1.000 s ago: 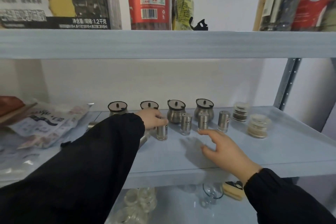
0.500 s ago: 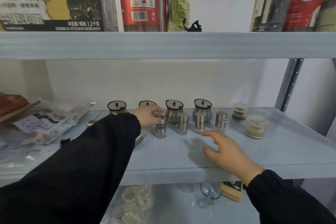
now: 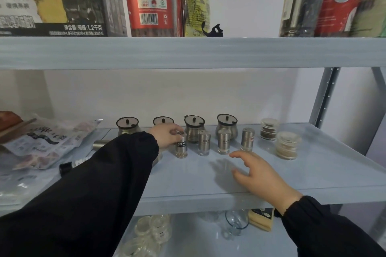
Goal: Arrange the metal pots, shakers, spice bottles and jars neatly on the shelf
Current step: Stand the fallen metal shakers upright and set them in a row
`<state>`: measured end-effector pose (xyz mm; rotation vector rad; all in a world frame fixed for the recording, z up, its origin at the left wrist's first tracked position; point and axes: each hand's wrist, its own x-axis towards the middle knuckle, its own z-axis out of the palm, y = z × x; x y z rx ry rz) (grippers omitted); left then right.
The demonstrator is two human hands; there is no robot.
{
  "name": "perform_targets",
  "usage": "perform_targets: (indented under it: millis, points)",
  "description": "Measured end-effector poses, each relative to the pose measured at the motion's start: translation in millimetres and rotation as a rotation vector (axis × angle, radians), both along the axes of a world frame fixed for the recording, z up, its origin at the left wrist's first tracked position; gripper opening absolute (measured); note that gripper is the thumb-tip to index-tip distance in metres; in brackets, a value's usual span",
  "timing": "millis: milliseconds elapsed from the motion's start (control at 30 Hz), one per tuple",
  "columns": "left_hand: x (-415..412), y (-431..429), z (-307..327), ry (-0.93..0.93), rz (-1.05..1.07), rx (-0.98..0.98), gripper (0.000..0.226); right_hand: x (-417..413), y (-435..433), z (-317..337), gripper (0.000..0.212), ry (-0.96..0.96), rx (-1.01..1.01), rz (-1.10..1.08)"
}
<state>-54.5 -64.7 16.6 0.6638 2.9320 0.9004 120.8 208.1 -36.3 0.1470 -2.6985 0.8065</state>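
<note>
Several metal pots with dark-rimmed lids stand in a row at the back of the grey shelf [image 3: 313,173], among them the leftmost pot [image 3: 127,127] and the rightmost pot [image 3: 227,126]. In front stand several steel shakers. My left hand [image 3: 165,136] grips the top of the leftmost shaker [image 3: 181,146], which stands upright on the shelf. Two more shakers [image 3: 204,143] [image 3: 223,142] and a fourth [image 3: 247,139] line up to its right. My right hand [image 3: 253,170] hovers open above the shelf, just in front of the shakers. Two clear jars [image 3: 269,129] [image 3: 287,145] stand to the right.
A metal cylinder [image 3: 101,144] and a dark-capped bottle [image 3: 70,166] lie on their sides left of my arm, beside crumpled food packets [image 3: 48,142]. Boxes and bottles fill the upper shelf [image 3: 188,52]. Glassware [image 3: 236,223] sits on the shelf below.
My left hand has stayed on the leftmost shaker's top. My right hand has barely shifted. The view has tilted slightly upward.
</note>
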Motion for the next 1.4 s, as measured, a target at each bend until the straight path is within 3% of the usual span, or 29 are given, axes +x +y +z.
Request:
perform_targets:
  millis: [267,400,633,867,967,1100,1300,1400]
  points:
    - [-4,5,-3,0.047,-0.014,-0.054,0.039,0,2,-5,0.044,-0.017,0.009,-0.005]
    - [1,-9,12,0.035,0.038,0.018,0.046,-7,-2,-3,0.051,-0.025,0.05,0.014]
    - [20,-52,14,0.043,0.061,-0.38,0.03,-27,-38,8,0.063,-0.011,0.083,0.113]
    - [36,-68,-4,-0.051,0.095,-0.544,0.078,-35,-67,13,0.062,0.014,0.118,0.19]
    - [43,-72,-9,-0.044,0.113,-0.538,0.076,-37,-71,12,0.062,0.022,0.117,0.212]
    - [38,-80,-9,-0.015,0.131,-0.5,0.046,-37,-70,11,0.061,0.016,0.104,0.224]
    - [33,-83,9,0.096,0.197,-0.179,0.024,-36,-63,9,0.059,0.028,0.095,0.217]
    - [35,-76,9,0.101,0.206,-0.12,0.024,-35,-60,6,0.059,0.029,0.086,0.21]
